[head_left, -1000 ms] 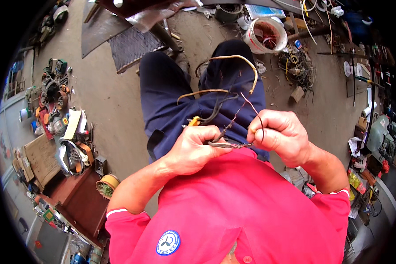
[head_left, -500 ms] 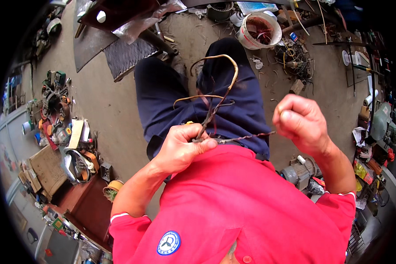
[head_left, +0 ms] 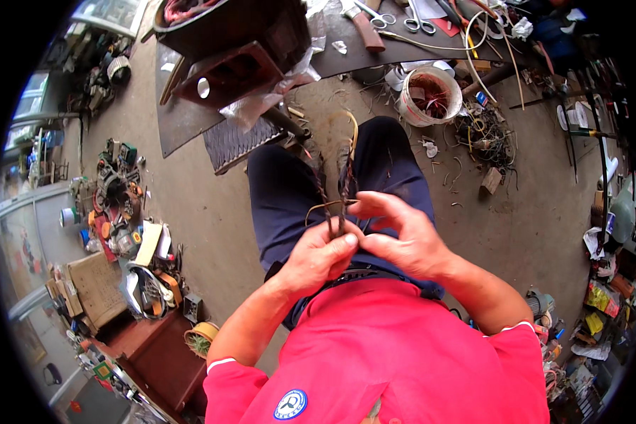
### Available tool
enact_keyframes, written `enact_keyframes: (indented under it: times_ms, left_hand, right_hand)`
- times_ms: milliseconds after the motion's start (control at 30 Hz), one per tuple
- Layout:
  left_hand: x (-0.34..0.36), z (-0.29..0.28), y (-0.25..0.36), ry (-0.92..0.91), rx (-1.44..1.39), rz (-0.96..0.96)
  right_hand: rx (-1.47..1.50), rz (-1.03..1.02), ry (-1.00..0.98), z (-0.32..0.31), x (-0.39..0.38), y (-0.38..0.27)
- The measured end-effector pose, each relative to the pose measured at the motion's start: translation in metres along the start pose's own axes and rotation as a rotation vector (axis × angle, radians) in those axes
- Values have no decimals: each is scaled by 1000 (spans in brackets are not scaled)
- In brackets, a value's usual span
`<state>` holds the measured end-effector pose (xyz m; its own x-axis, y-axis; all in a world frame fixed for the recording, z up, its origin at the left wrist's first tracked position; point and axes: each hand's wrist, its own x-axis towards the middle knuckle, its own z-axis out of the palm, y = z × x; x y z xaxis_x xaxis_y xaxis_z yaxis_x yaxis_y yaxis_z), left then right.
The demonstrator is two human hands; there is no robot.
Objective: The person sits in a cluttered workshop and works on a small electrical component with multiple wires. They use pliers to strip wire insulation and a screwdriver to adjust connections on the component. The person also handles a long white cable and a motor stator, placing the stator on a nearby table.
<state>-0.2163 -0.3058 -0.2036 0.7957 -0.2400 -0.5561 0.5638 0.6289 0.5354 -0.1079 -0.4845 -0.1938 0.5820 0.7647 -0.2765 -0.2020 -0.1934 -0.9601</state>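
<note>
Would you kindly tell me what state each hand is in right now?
Left hand: closed, holding dark wires.
Right hand: partly open beside the wires; whether it touches them cannot be told.

In the centre, the left bare hand (head_left: pixel 325 256) hides the lower ends of the dark, twisted thin wires (head_left: pixel 345 185); whether the right bare hand (head_left: pixel 408 242) touches them is unclear. The lower edge cuts off the pinkish-red cloth shirt (head_left: pixel 388 339).
</note>
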Motion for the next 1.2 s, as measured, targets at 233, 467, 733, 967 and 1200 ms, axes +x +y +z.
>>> enact_keyframes:
  times_ms: [233,467,733,967,1200]
  left_hand:
    - [13,7,-16,178,403,95]
    - [4,5,2,425,-13,79]
    - [2,-12,0,316,-161,148]
    - [-6,-9,5,292,-78,173]
    - [-22,-18,10,379,-91,278]
  right_hand:
    - [152,-59,-24,15,31,-2]
    - [-174,-202,507,-29,42,44]
    - [55,199,448,-19,12,80]
    - [-201,356,152,-11,48,98]
    - [189,351,-21,-36,61,61]
